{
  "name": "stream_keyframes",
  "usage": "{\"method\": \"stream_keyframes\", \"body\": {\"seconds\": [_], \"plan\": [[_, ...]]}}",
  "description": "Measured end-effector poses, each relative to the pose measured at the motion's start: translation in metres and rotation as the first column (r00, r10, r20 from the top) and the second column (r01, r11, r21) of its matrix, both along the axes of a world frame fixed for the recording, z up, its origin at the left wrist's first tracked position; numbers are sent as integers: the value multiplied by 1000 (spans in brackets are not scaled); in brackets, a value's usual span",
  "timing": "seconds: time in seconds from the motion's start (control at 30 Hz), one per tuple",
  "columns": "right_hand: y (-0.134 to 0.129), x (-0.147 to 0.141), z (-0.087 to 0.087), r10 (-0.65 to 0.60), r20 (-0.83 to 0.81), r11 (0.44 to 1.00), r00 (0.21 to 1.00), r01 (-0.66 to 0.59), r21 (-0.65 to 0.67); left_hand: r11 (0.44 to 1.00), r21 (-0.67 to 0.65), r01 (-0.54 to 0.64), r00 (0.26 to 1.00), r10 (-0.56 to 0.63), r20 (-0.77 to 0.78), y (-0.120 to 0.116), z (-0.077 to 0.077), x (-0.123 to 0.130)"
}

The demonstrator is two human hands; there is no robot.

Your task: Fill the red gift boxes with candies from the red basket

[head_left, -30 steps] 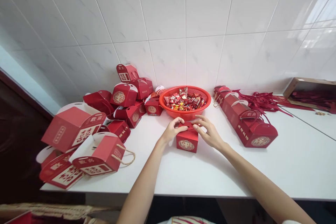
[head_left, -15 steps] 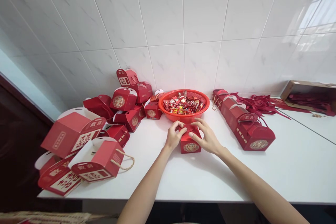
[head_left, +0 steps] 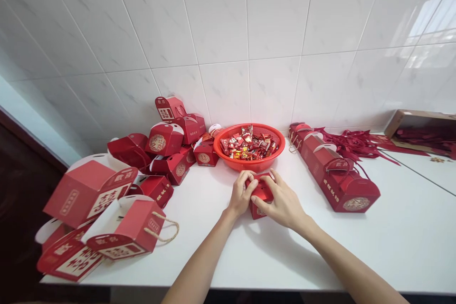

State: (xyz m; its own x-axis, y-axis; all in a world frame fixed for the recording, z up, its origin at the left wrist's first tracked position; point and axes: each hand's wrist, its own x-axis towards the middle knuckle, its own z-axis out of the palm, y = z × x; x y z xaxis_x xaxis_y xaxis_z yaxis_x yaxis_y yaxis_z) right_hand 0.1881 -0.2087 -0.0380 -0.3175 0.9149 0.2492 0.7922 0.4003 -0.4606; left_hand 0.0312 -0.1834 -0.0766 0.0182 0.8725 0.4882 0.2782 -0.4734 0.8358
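Note:
A small red box with a gold emblem on its front sits on the white table, just in front of a red basket of wrapped candies. My left hand grips the box's top left edge, fingers bent and thumb on the lid. From the right, my right hand holds the same box, with its fingers curled over the top and its thumb across the front. The hands partly cover the emblem and the lid.
Several red boxes are piled at the left, one with a rope handle. A row of red boxes stands at the right. Behind it lie dark red ribbons and an open carton. A tiled wall rises behind.
The view has shifted slightly. Both hands have closed in on the small box, and my right hand's fingers, spread before, are now curled over it, covering more of the emblem.

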Motion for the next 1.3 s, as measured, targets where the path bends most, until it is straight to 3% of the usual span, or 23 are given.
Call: {"method": "stream_keyframes", "body": {"seconds": [0.23, 0.4, 0.53, 0.67, 0.77, 0.87, 0.97, 1.1, 1.3], "plan": [[-4, 2, 7, -1, 85, 1000, 996, 3, -15, 999, 42, -14, 1000, 14, 7, 4, -11, 12], [0, 15, 17, 48, -47, 997, 998, -50, -53, 996, 86, 8, 998, -13, 55, 6, -15, 10], [-20, 49, 16, 42, -223, 998, 974, -30, 59, 1000, -30, 9, 998, -7, 68, 9, -16, 4], [-64, 104, 3, -128, -327, 975, 936, 179, 130, 993, -115, -19, 998, 26, 64, 15, -18, -1], [-91, 151, -7, -325, -360, 907, 874, 396, 143, 989, -144, -41, 995, 53, 79, 20, -20, -2], [-100, 187, -17, -567, -305, 752, 765, 632, 189, 981, -192, -17, 994, 37, 101, 23, -20, -1], [-94, 206, -27, -669, -201, 686, 715, 699, 203, 976, -215, -15, 995, 36, 97, 24, -18, -1], [-76, 204, -32, -624, -156, 738, 766, 643, 206, 971, -239, -26, 993, 53, 105, 23, -16, -1], [-69, 193, -24, -554, -131, 800, 822, 569, 189, 964, -264, -17, 991, 51, 120, 22, -15, 1]]}}
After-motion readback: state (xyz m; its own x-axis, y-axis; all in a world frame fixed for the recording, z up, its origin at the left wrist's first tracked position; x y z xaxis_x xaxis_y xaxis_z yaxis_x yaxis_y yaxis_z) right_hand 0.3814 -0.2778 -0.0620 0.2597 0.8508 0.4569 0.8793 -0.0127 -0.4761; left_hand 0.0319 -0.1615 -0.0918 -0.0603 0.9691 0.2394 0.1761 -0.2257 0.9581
